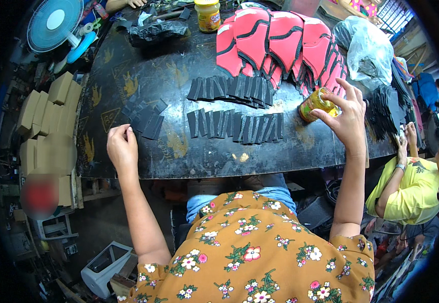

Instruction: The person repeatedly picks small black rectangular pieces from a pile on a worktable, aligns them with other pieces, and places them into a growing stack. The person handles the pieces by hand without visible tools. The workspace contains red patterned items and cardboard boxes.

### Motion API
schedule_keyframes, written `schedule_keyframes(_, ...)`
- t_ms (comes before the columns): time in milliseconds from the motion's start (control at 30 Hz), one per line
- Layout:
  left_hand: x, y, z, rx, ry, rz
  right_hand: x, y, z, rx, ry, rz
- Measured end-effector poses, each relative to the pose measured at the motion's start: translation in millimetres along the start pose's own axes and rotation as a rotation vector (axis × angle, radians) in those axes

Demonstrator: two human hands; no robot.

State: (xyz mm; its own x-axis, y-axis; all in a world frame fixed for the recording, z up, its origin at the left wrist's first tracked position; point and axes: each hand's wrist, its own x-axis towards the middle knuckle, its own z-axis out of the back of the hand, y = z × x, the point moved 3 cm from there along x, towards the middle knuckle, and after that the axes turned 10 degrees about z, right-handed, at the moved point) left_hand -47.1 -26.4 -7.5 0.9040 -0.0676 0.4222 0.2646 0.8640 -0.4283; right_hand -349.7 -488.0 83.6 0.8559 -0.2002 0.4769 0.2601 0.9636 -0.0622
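Black strips (234,126) lie in 2 overlapping rows mid-table (179,156), seemingly laid out for coating, with a small loose batch (146,118) apart at left. Right hand (348,118) grips a tilted yellow jar (316,103); left hand (122,146) rests closed and empty on the table near the batch.

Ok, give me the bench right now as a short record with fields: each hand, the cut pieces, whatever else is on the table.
left hand: fingers curled, resting on the dark table near its front edge, holding nothing visible
right hand: gripping a small tilted jar
dark strips: two rows laid side by side mid-table
small dark pieces: loose cluster just beyond the left hand
red pieces: overlapping stack at the far side
also there: yellow-lidded jar, clear plastic bag
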Motion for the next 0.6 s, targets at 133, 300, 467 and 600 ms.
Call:
schedule_keyframes(133, -9.8, -5.4, 5.5, -0.427, 0.053, 0.229, 6.3, -0.7, -11.3, 0.023, 0.083, 0.012)
schedule_keyframes(300, -48.8, -59.7, -1.1, -1.2, 0.416, 0.388, 3.9, -4.9, 0.2, 0.124, -0.218, 0.047)
schedule_keyframes(467, -75.6, -112.4, -13.7, -1.275, 0.736, 0.375, -29.7, 5.5, 11.8, 0.046, -0.3, -0.029)
schedule_keyframes(600, -96.7, -135.1, -25.9, -1.417, 0.925, 0.492, -44.6, 29.6, 18.4, 0.193, -0.194, -0.007)
